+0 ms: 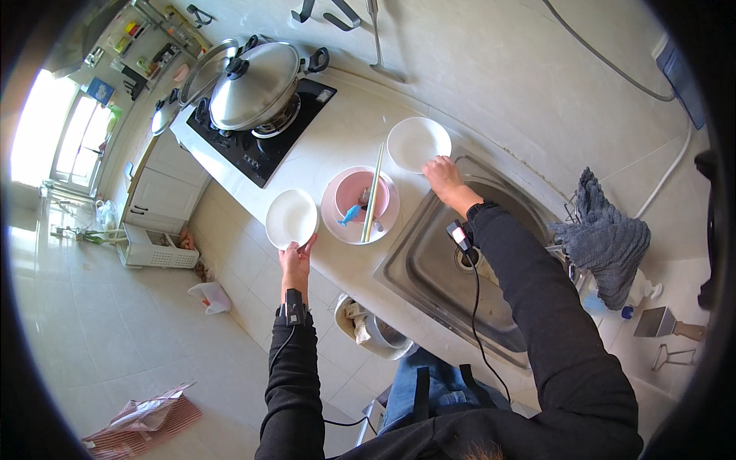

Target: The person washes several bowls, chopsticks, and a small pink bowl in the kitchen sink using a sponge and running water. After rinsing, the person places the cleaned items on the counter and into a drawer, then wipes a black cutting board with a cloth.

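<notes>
- Left hand (296,264): the near rim of the left dish (291,218) was pinched between thumb and fingers. The dish lay just beyond the fingertips, at the front edge of the counter (345,115).
- Hazard: a drop to the floor was judged possible if the pinch slipped, since the left dish appeared to reach past that edge. The bin (392,353) stood below, to the right.
- Pink bowl (345,182): it was seated on a plate (331,221) between both hands, touched by neither. A blue fish-shaped piece (349,215) was seen at its left side.
- Hazard: the chopsticks (373,192) were laid across the bowl and could be rolled off by a knock from either dish.
- Right hand (447,182): it was closed on the near right rim of the right dish (418,143), with fingers bunched; the thumb's placement could not be made out. The dish lay beyond the hand and to its left.
- Hazard: a slide into the sink (437,264) was judged possible if the grip were lost, as the dish was held just beside its corner.
- Pot (257,84): it was set on the hob (257,157), well apart from both hands.
</notes>
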Demonstrator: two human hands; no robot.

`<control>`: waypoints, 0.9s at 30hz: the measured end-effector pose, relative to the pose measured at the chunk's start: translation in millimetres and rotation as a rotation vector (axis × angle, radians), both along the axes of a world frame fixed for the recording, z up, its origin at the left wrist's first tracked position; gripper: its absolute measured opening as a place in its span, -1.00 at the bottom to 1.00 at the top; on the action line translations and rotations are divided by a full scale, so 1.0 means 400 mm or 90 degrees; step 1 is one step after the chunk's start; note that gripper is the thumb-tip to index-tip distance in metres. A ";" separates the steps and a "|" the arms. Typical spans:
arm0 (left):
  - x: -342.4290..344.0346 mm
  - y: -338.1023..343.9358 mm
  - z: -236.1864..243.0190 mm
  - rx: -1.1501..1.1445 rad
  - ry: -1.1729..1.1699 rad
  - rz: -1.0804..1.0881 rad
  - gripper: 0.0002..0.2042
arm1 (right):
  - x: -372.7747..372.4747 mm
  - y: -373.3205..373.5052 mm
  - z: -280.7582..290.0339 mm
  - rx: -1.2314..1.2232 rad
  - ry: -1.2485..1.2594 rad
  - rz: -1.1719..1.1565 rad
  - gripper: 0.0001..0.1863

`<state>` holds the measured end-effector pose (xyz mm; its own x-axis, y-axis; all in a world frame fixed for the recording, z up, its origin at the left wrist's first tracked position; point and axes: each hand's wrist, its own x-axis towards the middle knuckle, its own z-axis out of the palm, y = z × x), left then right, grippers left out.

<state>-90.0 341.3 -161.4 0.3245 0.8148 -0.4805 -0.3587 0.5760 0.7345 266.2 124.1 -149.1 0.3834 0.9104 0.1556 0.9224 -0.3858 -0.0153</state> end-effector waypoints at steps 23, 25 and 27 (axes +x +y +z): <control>0.401 -0.792 0.199 0.756 0.035 -0.717 -0.80 | -0.299 -0.685 0.047 0.716 1.147 -0.501 -0.85; 0.501 -0.871 0.180 0.926 0.014 -0.669 -0.69 | -0.293 -0.689 0.061 0.721 1.098 -0.431 -0.85; 0.585 -0.904 0.142 1.129 0.172 -0.701 -0.66 | -0.300 -0.695 0.078 0.685 1.067 -0.418 -0.85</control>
<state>144.1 -20.1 -104.4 0.9487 -0.0900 0.3031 -0.2556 -0.7828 0.5674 146.2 -153.9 -117.9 0.8366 0.4211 -0.3504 -0.4469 0.1548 -0.8811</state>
